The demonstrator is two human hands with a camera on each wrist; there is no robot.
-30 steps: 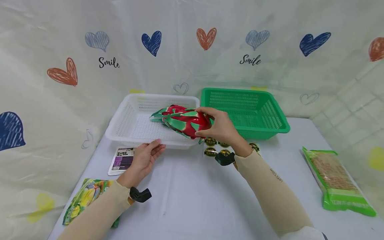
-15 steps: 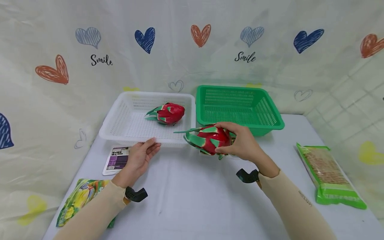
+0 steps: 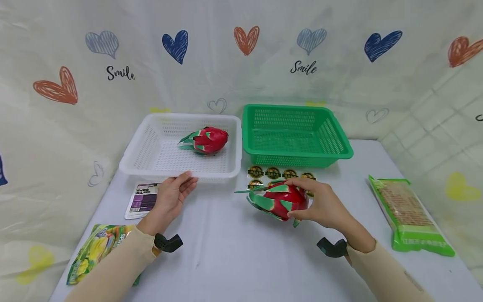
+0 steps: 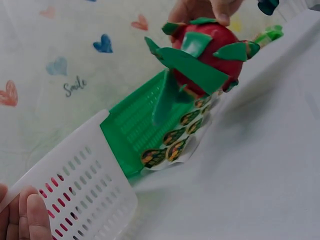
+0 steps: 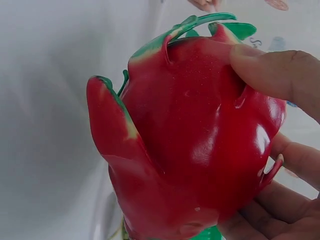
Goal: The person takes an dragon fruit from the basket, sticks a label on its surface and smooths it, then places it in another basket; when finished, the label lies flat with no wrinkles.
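My right hand (image 3: 324, 203) grips a red dragon fruit (image 3: 283, 200) with green scales, thumb on one side and fingers on the other. It hangs over the table in front of the green basket (image 3: 298, 161), overlapping a sheet of round gold-and-black stickers (image 3: 255, 171) in the head view. Close up in the right wrist view, the fruit's glossy red skin (image 5: 195, 110) fills the middle. With my left hand (image 3: 171, 199) I pinch the front rim of the white basket (image 3: 132, 167), thumb on top. A second dragon fruit (image 3: 211, 140) lies inside that basket.
A white pack with a purple label (image 3: 143, 201) lies beside my left hand. Nearer the left edge is a colourful yellow-green bag (image 3: 96, 247), partly under my forearm. On the right lies a green-edged clear pack of brown food (image 3: 409, 209). A patterned sheet hangs behind.
My right hand has lifted the dragon fruit out of the white basket and carried it right and nearer, uncovering the other fruit. The left hand stays at the basket's rim.
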